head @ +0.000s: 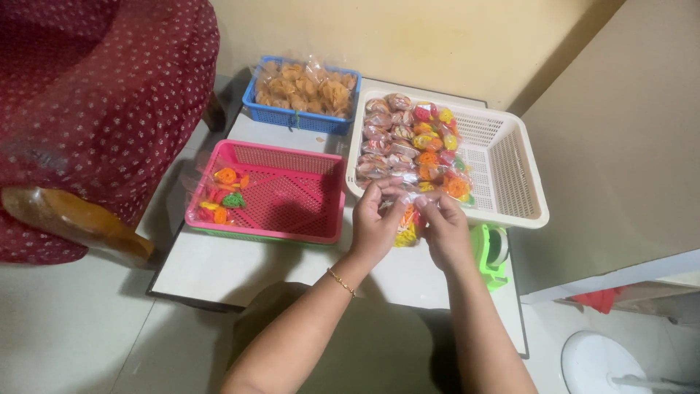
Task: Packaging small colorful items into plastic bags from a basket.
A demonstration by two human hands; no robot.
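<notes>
- Left hand (373, 219) and right hand (445, 228) both pinched the top of a small clear bag of coloured snacks (406, 232), held over the counter (219, 266) just before the white basket (510, 175).
- Fingers closed, not spread.
- Judgement: keep the bag neck gathered tight and upright so nothing spills.

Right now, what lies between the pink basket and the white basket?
In the head view, the left hand sits between the pink basket and the white basket, holding a small clear snack packet with the right hand.
</notes>
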